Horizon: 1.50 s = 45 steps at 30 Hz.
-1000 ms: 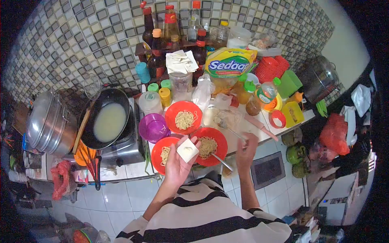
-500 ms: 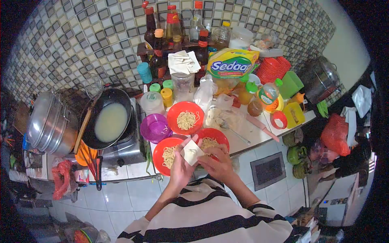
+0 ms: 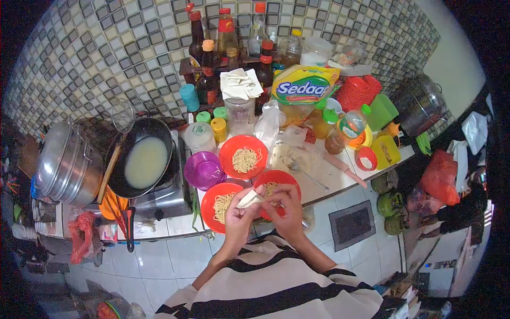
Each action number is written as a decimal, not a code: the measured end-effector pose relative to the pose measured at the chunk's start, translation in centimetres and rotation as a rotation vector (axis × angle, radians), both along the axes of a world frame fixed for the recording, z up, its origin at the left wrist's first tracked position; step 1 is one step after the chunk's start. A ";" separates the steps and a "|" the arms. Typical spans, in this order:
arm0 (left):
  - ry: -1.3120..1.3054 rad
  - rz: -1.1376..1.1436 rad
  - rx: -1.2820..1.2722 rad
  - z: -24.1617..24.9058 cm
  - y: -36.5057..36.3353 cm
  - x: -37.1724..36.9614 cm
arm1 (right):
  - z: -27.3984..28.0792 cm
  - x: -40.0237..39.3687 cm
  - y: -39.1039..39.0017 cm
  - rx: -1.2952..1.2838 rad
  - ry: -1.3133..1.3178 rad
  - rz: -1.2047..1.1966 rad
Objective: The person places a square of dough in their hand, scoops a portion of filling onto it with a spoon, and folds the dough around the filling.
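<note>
A square wonton wrapper (image 3: 251, 199), now folded over, is pinched between both hands above the counter's front edge. My left hand (image 3: 239, 217) grips its left side, with the thumb on the near face. My right hand (image 3: 286, 209) has its fingertips closed on the right side. Any filling inside the fold cannot be made out. Just behind the hands are a left red bowl (image 3: 207, 200), a right red bowl (image 3: 294, 186) partly covered by my fingers, and a far red bowl (image 3: 227, 150), all with noodles. More wrappers (image 3: 241, 84) lie stacked on a clear jar (image 3: 240, 114).
A purple bowl (image 3: 196, 173) stands left of the noodles. A wok (image 3: 166, 133) with pale liquid sits on the stove (image 3: 178, 199), beside a large steamer pot (image 3: 69, 162). To the right are a spoon (image 3: 313, 179), bottles and containers. Sauce bottles (image 3: 196, 40) line the tiled wall.
The wrapper, lying flat and open half a second ago, has been folded over. My right hand has shifted slightly and now pinches near its edge.
</note>
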<state>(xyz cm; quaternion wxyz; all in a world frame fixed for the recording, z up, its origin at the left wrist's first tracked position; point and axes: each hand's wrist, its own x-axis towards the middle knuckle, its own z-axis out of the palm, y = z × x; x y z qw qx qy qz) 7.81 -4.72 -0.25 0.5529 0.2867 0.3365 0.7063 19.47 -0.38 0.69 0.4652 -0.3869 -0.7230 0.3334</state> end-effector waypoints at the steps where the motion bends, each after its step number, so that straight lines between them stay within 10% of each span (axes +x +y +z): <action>1: -0.001 0.024 -0.030 0.1 0.0 0.0 | 0.2 0.0 0.0 0.000 0.000 -0.001; 45: -0.090 0.130 -0.080 0.1 0.0 -2.4 | 5.7 -1.9 8.0 -0.083 -0.155 0.298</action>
